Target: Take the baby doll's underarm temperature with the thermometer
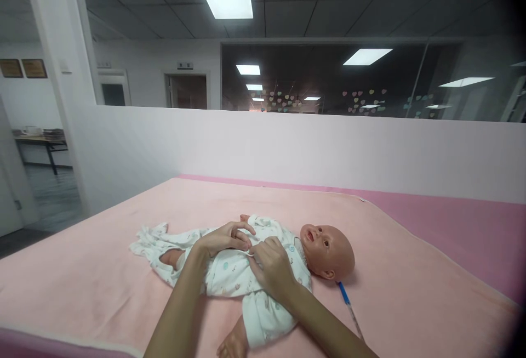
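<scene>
A baby doll (326,248) lies on its back on a pink blanket (102,276), head to the right. It wears a white printed romper (230,278). My left hand (224,237) rests on the doll's chest with fingers pinched on the romper's front edge. My right hand (271,265) sits just beside it, fingers curled and gripping the same front opening of the romper. The two hands nearly touch over the chest. One bare doll hand (232,344) sticks out of a sleeve near the blanket's front.
A blue-and-clear pen (349,308) lies on the blanket right of the doll's head. A white partition wall (287,149) runs behind the bed. A darker pink sheet (464,232) shows at the right. A table (39,141) stands far left.
</scene>
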`<state>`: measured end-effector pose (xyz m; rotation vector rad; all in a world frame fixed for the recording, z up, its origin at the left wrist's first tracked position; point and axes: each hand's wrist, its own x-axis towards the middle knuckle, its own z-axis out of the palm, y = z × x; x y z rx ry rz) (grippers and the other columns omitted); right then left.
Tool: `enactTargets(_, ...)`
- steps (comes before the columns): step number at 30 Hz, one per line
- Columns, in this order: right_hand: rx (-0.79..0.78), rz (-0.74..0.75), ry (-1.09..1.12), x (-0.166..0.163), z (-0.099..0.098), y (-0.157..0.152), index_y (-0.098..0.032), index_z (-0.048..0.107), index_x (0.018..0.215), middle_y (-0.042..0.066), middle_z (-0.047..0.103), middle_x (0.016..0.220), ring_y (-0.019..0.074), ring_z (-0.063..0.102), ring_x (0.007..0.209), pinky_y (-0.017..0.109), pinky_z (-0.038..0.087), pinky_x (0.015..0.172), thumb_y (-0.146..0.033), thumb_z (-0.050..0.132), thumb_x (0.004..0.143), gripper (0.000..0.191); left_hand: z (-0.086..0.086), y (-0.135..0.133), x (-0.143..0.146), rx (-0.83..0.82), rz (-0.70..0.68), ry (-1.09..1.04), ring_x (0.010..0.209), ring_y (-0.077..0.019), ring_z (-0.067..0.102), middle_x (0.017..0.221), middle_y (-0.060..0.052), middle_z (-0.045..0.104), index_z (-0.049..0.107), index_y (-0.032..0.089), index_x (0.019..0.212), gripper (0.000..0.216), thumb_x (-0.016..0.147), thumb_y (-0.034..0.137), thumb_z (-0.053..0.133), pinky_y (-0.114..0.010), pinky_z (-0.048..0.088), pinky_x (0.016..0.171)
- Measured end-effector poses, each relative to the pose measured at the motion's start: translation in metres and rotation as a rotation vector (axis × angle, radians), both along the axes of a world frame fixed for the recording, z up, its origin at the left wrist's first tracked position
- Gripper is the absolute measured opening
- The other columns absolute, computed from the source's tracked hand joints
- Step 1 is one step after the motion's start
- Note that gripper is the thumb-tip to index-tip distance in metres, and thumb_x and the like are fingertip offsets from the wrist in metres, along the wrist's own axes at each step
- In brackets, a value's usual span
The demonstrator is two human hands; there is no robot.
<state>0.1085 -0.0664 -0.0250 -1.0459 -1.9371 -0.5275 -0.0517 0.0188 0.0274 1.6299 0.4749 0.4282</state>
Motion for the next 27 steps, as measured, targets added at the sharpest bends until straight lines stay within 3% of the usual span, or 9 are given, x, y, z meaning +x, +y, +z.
enactTargets(23, -0.009, -0.054, 0.009, 0.0001, 0.0014, -0.0025, -0.018, 0.054, 0.078, 0.002, 0.054, 0.072, 0.0159, 0.045, 0.072, 0.032, 0.033, 0.073, -0.025, 0.045, 0.086, 0.014, 0.0024, -0.0025, -0.0022, 0.010, 0.003, 0.046, 0.074, -0.0120, 0.057, 0.083, -0.003, 0.063, 0.052, 0.019, 0.106, 0.042, 0.068, 0.027, 0.068, -0.024, 0.042, 0.070)
enactTargets(27, 0.007, -0.068, 0.006, -0.0007, 0.0008, -0.0023, -0.018, 0.054, 0.080, 0.002, 0.054, 0.072, 0.0157, 0.046, 0.073, 0.034, 0.033, 0.079, -0.024, 0.045, 0.085, 0.012, 0.0064, -0.0068, -0.0047, 0.024, -0.075, 0.056, 0.080, -0.0124, 0.056, 0.088, -0.002, 0.059, 0.051, 0.021, 0.110, 0.056, 0.060, 0.021, 0.075, -0.025, 0.043, 0.074)
